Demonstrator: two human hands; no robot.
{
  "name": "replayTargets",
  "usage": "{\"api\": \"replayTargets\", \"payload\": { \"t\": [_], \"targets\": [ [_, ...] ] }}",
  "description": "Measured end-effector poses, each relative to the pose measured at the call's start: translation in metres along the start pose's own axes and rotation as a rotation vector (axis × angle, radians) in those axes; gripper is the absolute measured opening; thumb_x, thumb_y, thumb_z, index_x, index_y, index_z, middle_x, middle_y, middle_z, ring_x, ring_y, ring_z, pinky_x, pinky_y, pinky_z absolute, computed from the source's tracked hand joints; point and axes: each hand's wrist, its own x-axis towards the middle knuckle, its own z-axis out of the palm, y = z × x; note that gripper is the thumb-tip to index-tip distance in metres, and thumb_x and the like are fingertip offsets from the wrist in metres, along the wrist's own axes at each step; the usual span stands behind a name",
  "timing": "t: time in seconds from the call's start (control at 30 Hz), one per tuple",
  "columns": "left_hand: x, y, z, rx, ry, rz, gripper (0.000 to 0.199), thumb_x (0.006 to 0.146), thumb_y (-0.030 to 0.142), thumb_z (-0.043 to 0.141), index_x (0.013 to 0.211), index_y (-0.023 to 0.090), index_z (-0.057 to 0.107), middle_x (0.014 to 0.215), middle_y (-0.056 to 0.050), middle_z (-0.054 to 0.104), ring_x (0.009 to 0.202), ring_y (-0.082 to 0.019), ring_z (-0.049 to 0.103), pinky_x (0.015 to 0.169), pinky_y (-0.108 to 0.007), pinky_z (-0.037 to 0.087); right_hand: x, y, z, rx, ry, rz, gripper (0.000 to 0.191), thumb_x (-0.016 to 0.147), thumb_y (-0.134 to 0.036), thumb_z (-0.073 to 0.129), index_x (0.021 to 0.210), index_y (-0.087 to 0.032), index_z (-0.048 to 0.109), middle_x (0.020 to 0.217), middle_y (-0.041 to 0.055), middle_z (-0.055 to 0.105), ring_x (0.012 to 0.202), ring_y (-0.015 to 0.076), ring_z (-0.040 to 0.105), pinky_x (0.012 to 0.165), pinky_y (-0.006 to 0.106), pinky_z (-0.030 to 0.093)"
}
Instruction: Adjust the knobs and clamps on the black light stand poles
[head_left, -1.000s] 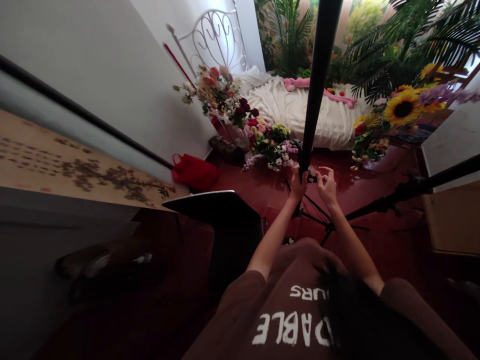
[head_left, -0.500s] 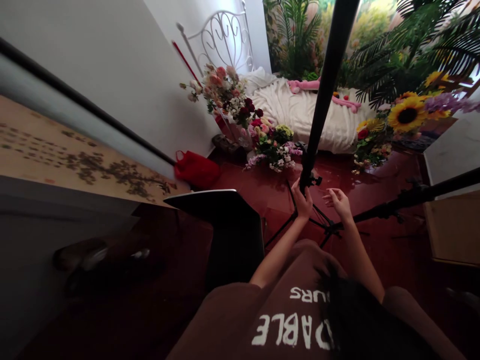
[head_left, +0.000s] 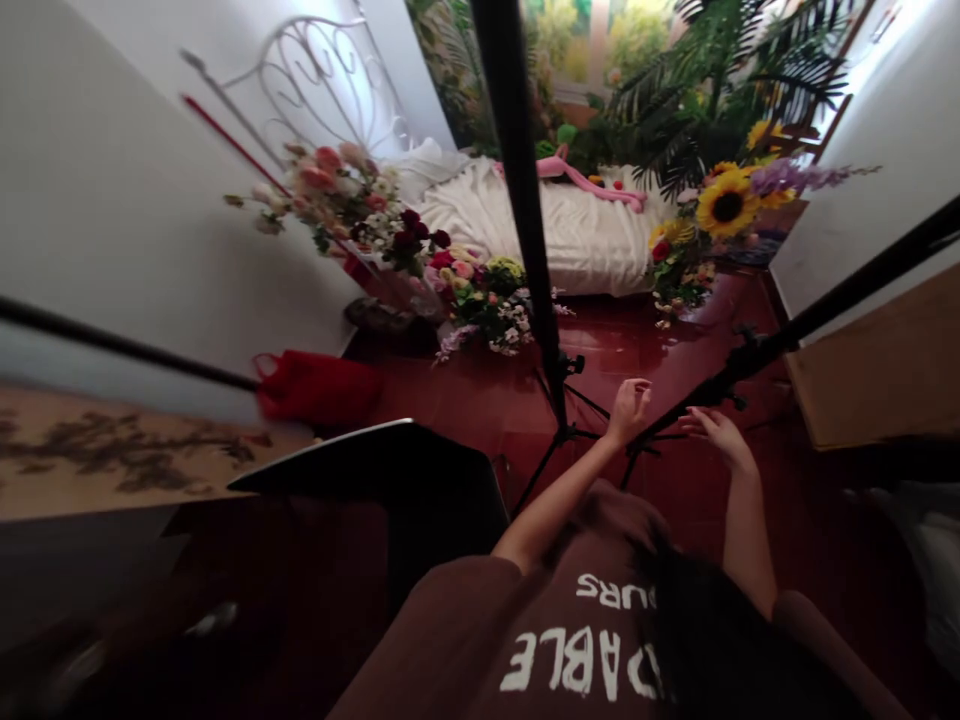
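Observation:
My left hand (head_left: 628, 408) is raised between two black stands, its fingers partly curled and smeared by motion; I see nothing in it. Just left of it rises the upright black pole (head_left: 529, 220), with a clamp knob (head_left: 574, 364) low on it. On the other side, my right hand (head_left: 718, 432) has its fingers stretched toward the slanting black pole (head_left: 825, 308), beside its lower part; contact is not clear. The thin legs (head_left: 536, 470) of the upright stand spread on the red floor.
A dark panel with a pale edge (head_left: 375, 455) stands at left, near a red bag (head_left: 319, 385). Beyond are flower bunches (head_left: 480, 295), a white-draped bed (head_left: 592, 240) and sunflowers (head_left: 726, 203). A cardboard box (head_left: 885, 350) sits at right.
The view has turned to the right. My left hand has come off the upright pole and moved right. My right hand has shifted toward the slanting pole.

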Motion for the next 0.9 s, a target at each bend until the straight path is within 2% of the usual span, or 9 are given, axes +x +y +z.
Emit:
{"api": "replayTargets", "payload": {
  "t": [0.1, 0.17, 0.27, 0.4, 0.6, 0.73, 0.9],
  "targets": [
    [0.020, 0.018, 0.026, -0.010, -0.174, 0.127, 0.039, 0.099, 0.047, 0.040, 0.119, 0.017, 0.054, 0.113, -0.011, 0.061, 0.106, -0.019, 0.059, 0.097, -0.038, 0.049, -0.011, 0.001, -0.018, 0.116, 0.193, -0.079, 0.039, 0.070, -0.046, 0.080, 0.093, -0.022, 0.061, 0.082, 0.0041, 0.077, 0.064, 0.0174, 0.073, 0.059, 0.028, 0.060],
    [0.031, 0.031, 0.044, -0.033, -0.268, 0.196, 0.043, 0.098, 0.048, 0.042, 0.125, 0.017, 0.052, 0.119, -0.013, 0.061, 0.111, -0.021, 0.059, 0.101, -0.039, 0.047, -0.018, 0.001, -0.026, 0.164, 0.273, -0.148, 0.048, 0.067, -0.051, 0.081, 0.099, -0.022, 0.058, 0.088, 0.0044, 0.077, 0.065, 0.0180, 0.074, 0.060, 0.029, 0.061],
    [0.043, 0.045, 0.071, -0.084, -0.363, 0.239, 0.047, 0.097, 0.049, 0.045, 0.132, 0.017, 0.047, 0.126, -0.015, 0.059, 0.116, -0.023, 0.057, 0.104, -0.040, 0.045, -0.029, -0.002, -0.033, 0.174, 0.294, -0.234, 0.059, 0.063, -0.057, 0.081, 0.105, -0.023, 0.058, 0.094, 0.0063, 0.077, 0.073, 0.0211, 0.075, 0.066, 0.034, 0.062],
    [0.051, 0.050, 0.097, -0.145, -0.391, 0.193, 0.043, 0.098, 0.044, 0.043, 0.130, 0.016, 0.044, 0.119, -0.015, 0.061, 0.109, -0.021, 0.060, 0.098, -0.037, 0.047, -0.039, -0.005, -0.035, 0.177, 0.251, -0.236, 0.055, 0.066, -0.064, 0.075, 0.100, -0.024, 0.060, 0.092, 0.0073, 0.077, 0.078, 0.0242, 0.075, 0.069, 0.036, 0.061],
    [0.052, 0.048, 0.102, -0.165, -0.441, 0.108, 0.028, 0.097, 0.038, 0.045, 0.115, 0.017, 0.048, 0.095, -0.007, 0.064, 0.081, -0.015, 0.062, 0.078, -0.028, 0.049, -0.039, -0.008, -0.031, 0.277, 0.212, -0.192, 0.046, 0.070, -0.061, 0.074, 0.094, -0.024, 0.060, 0.088, 0.0050, 0.077, 0.070, 0.0187, 0.073, 0.063, 0.029, 0.059],
    [0.051, 0.047, 0.102, -0.157, -0.423, 0.107, 0.023, 0.096, 0.035, 0.047, 0.112, 0.019, 0.047, 0.094, -0.006, 0.063, 0.078, -0.014, 0.061, 0.074, -0.026, 0.047, -0.028, -0.011, -0.030, 0.315, 0.222, -0.172, 0.040, 0.072, -0.054, 0.076, 0.092, -0.023, 0.060, 0.085, 0.0046, 0.077, 0.069, 0.0171, 0.073, 0.061, 0.028, 0.059],
    [0.051, 0.044, 0.106, -0.121, -0.403, 0.109, 0.019, 0.094, 0.033, 0.049, 0.108, 0.019, 0.047, 0.094, -0.006, 0.063, 0.079, -0.015, 0.061, 0.073, -0.027, 0.046, -0.013, -0.012, -0.031, 0.308, 0.220, -0.184, 0.046, 0.062, -0.048, 0.085, 0.091, -0.021, 0.062, 0.079, 0.0036, 0.075, 0.064, 0.0150, 0.070, 0.062, 0.028, 0.057]
  ]
}}
